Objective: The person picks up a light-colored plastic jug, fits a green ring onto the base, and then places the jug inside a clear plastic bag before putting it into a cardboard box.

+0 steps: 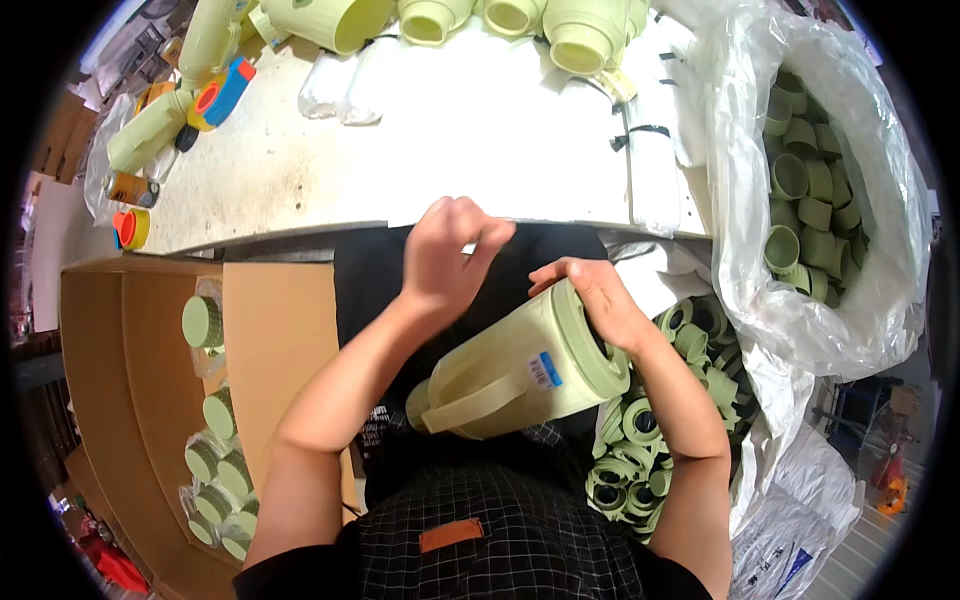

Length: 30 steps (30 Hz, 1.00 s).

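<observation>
A pale green thermos jug (520, 370) with a long side handle lies tilted across my lap, its wide rimmed end up to the right. A blue-and-white label (546, 369) is stuck on its body. My right hand (597, 298) is closed round that rimmed end, thumb and fingers on the edge. Raised above the jug near the table's front edge, my left hand (446, 250) has its fingers curled into a pinch and is slightly blurred. Whatever may be between those fingertips cannot be made out.
More green jug parts (580, 40) and white wrapped bundles (652, 170) lie on the table (270, 180). At left, a cardboard box (130, 400) holds several green lids. To the right are a plastic bag (735, 220) of green rings and a pile of green pieces (640, 430).
</observation>
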Tool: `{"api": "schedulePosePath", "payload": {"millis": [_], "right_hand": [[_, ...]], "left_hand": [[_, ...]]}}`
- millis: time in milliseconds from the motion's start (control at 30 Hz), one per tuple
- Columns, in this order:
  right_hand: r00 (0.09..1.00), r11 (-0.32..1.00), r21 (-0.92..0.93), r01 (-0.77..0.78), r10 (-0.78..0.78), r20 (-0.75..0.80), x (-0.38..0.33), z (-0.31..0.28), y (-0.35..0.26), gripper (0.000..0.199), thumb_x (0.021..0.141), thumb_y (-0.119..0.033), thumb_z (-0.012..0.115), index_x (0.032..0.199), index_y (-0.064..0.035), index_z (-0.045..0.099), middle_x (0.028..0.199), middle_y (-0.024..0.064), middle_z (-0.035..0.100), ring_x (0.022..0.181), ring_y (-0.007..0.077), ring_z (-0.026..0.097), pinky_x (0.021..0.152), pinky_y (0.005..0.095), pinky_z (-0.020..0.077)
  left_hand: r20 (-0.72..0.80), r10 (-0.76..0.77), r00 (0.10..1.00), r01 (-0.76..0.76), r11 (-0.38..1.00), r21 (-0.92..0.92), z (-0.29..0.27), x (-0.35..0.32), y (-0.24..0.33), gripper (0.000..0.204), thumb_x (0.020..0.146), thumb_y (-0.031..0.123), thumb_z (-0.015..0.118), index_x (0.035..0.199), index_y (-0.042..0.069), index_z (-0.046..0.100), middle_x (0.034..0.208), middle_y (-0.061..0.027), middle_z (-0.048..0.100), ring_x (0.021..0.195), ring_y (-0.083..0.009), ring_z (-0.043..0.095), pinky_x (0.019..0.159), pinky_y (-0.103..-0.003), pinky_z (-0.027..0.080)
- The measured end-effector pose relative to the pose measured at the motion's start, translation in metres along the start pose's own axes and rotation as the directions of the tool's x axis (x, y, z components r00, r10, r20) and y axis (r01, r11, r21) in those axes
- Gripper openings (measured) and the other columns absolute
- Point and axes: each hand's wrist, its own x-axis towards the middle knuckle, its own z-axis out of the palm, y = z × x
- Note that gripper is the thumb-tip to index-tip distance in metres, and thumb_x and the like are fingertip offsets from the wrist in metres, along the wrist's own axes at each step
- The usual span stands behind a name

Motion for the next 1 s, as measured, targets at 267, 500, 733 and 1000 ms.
{"api": "schedulePosePath", "payload": {"millis": [267, 500, 733, 1000], "right_hand": [[0.990, 0.990, -0.089, 0.108, -0.116, -0.085, 0.010, -0.010, 0.016, 0.038, 0.105, -0.026, 0.044, 0.109, 0.0034, 0.067, 0.097, 0.0157, 0.072, 0.093, 0.0268, 0.069, 0.085, 0.0350, 0.0529], [0.997, 0.989, 0.144, -0.038, 0.048, -0.064, 0.028, -0.017, -0.004, 0.023, 0.097, -0.017, 0.064, 0.110, 0.0023, 0.067, 0.096, 0.0103, 0.072, 0.090, 0.0132, 0.065, 0.080, 0.0283, 0.0511], [0.866, 0.996, 0.088, -0.002, 0.046, -0.498, 0.032, -0.004, -0.006, 0.014, 0.090, 0.000, 0.070, 0.103, 0.0040, 0.067, 0.088, 0.0045, 0.069, 0.076, 0.0065, 0.060, 0.067, 0.0215, 0.0485], [0.817, 0.890, 0.367, 0.271, -0.011, -0.577, 0.013, -0.009, 0.019, 0.011, 0.089, -0.001, 0.067, 0.099, 0.0004, 0.070, 0.090, 0.0069, 0.072, 0.078, 0.0120, 0.065, 0.074, 0.0256, 0.0534]], "left_hand": [[0.164, -0.176, 0.971, 0.134, 0.962, 0.237, 0.064, 0.046, -0.106, 0.012, 0.087, 0.012, 0.064, 0.078, 0.003, 0.065, 0.083, -0.0131, 0.061, 0.086, -0.0342, 0.059, 0.077, -0.043, 0.046], [0.155, -0.386, 0.909, 0.374, 0.922, 0.106, 0.056, 0.054, -0.107, 0.022, 0.094, 0.018, 0.057, 0.086, 0.000, 0.065, 0.084, -0.0126, 0.067, 0.082, -0.0279, 0.063, 0.077, -0.039, 0.049], [0.401, -0.244, 0.883, 0.467, 0.539, -0.701, 0.061, 0.036, -0.002, 0.017, 0.100, 0.011, 0.056, 0.094, -0.004, 0.063, 0.089, -0.0108, 0.070, 0.087, -0.0206, 0.068, 0.087, -0.035, 0.052], [0.497, -0.331, 0.802, 0.589, 0.578, -0.565, 0.041, 0.028, 0.022, 0.024, 0.102, 0.020, 0.052, 0.100, -0.002, 0.063, 0.098, -0.0078, 0.069, 0.091, -0.0211, 0.068, 0.090, -0.038, 0.052]]}}
